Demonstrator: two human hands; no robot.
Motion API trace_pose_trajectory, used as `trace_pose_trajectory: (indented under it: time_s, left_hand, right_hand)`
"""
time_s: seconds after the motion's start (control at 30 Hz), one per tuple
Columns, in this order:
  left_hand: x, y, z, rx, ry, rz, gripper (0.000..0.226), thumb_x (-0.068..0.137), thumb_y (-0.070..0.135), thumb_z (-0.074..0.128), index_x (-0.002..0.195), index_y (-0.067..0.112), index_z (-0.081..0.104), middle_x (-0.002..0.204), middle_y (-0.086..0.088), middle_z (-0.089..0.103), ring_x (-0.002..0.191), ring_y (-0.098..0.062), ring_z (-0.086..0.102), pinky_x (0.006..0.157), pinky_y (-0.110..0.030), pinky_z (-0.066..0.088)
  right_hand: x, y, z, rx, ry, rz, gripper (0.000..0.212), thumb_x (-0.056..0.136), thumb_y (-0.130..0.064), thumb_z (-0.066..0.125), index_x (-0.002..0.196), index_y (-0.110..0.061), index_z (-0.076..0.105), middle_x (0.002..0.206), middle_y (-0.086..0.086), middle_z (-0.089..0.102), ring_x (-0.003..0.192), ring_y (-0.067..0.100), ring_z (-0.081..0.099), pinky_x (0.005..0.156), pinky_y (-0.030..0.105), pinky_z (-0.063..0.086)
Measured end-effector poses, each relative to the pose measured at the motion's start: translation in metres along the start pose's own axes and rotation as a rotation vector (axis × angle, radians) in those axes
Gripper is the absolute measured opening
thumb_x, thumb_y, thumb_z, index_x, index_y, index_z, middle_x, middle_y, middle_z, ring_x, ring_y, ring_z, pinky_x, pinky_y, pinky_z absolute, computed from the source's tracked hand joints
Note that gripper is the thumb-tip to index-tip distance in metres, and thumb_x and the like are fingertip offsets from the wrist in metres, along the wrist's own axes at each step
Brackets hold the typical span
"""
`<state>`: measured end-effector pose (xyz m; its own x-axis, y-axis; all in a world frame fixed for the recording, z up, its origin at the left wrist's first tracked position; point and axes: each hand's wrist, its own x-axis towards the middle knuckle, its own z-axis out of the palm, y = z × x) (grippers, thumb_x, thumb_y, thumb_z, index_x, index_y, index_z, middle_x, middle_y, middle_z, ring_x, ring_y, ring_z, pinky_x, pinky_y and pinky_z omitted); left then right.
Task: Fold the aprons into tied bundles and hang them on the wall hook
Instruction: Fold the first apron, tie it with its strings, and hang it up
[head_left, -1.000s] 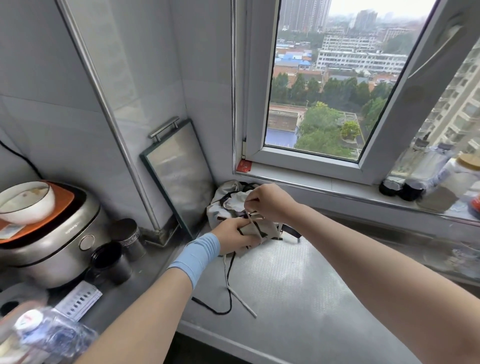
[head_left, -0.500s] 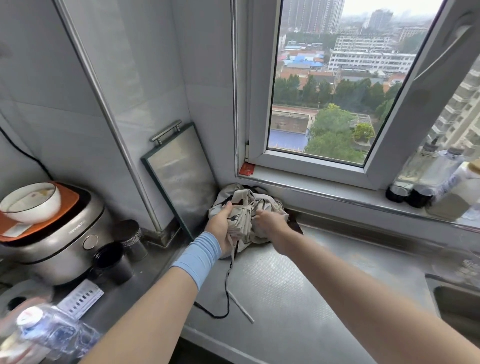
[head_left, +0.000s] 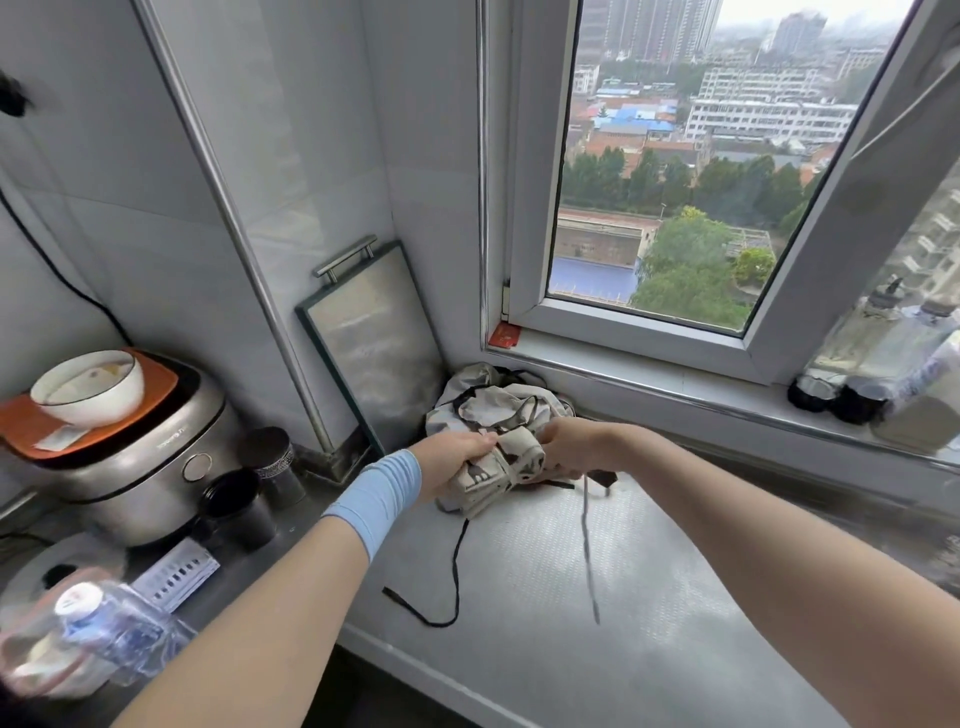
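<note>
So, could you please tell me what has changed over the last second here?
The right hand, raised above the cloth a second ago, has come down and grips the right end of the rolled apron bundle; the left hand holds its left end. The pale strap has swung right, below the right hand. The black strap, rice cooker and leaning tray stayed put.

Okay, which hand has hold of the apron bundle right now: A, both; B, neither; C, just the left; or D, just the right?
A: the left hand and the right hand each grip one end of the bundle.
</note>
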<state>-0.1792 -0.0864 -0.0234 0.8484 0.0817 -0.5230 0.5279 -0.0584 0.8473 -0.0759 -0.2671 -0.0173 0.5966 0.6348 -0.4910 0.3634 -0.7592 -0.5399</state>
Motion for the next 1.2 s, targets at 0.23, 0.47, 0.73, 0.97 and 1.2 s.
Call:
trace_pose_trajectory:
  time_s: [0.23, 0.47, 0.73, 0.97, 1.2]
  left_hand:
    - [0.000, -0.018, 0.019, 0.377, 0.094, 0.247, 0.029, 0.094, 0.045, 0.056, 0.087, 0.020, 0.070, 0.088, -0.003, 0.065, 0.074, -0.012, 0.058, 0.080, -0.029, 0.042]
    - [-0.007, -0.038, 0.024, 0.105, 0.325, 0.428, 0.023, 0.099, 0.035, 0.050, 0.098, 0.029, 0.072, 0.051, 0.016, 0.044, 0.050, -0.001, 0.038, 0.054, -0.021, 0.035]
    - [-0.008, -0.053, 0.035, 0.056, 0.503, 0.477, 0.025, 0.099, 0.037, 0.048, 0.121, 0.047, 0.058, 0.074, 0.025, 0.060, 0.059, 0.004, 0.048, 0.055, -0.006, 0.039]
    - [0.023, -0.047, 0.034, 0.059, 0.513, 0.120, 0.033, 0.097, 0.016, 0.043, 0.124, 0.010, 0.060, 0.115, -0.012, 0.066, 0.108, -0.028, 0.061, 0.089, -0.032, 0.046]
    - [0.013, -0.048, 0.055, -0.142, 0.348, 0.280, 0.027, 0.100, 0.033, 0.048, 0.114, 0.026, 0.069, 0.092, 0.006, 0.062, 0.083, -0.008, 0.054, 0.063, -0.009, 0.043]
  right_hand:
    - [-0.002, -0.034, -0.014, -0.342, 0.155, -0.128, 0.028, 0.099, -0.029, 0.054, 0.107, -0.008, 0.071, 0.094, 0.006, 0.066, 0.084, 0.021, 0.058, 0.077, 0.031, 0.045]
    - [0.001, -0.052, -0.004, -0.739, 0.306, -0.220, 0.034, 0.105, -0.026, 0.038, 0.104, -0.008, 0.066, 0.105, 0.011, 0.063, 0.088, 0.027, 0.053, 0.070, 0.033, 0.035]
    - [-0.006, -0.062, 0.019, -0.849, 0.461, -0.163, 0.022, 0.102, -0.019, 0.044, 0.107, -0.010, 0.063, 0.103, 0.006, 0.068, 0.095, 0.026, 0.066, 0.065, 0.034, 0.047]
    - [-0.012, -0.052, 0.048, -0.763, 0.454, -0.247, 0.018, 0.101, -0.017, 0.045, 0.101, -0.009, 0.061, 0.100, 0.007, 0.065, 0.089, 0.029, 0.064, 0.063, 0.034, 0.040]
    - [-0.035, 0.007, 0.070, -0.408, 0.501, -0.072, 0.019, 0.096, -0.037, 0.056, 0.092, -0.032, 0.074, 0.092, -0.008, 0.064, 0.087, 0.015, 0.055, 0.070, 0.029, 0.033]
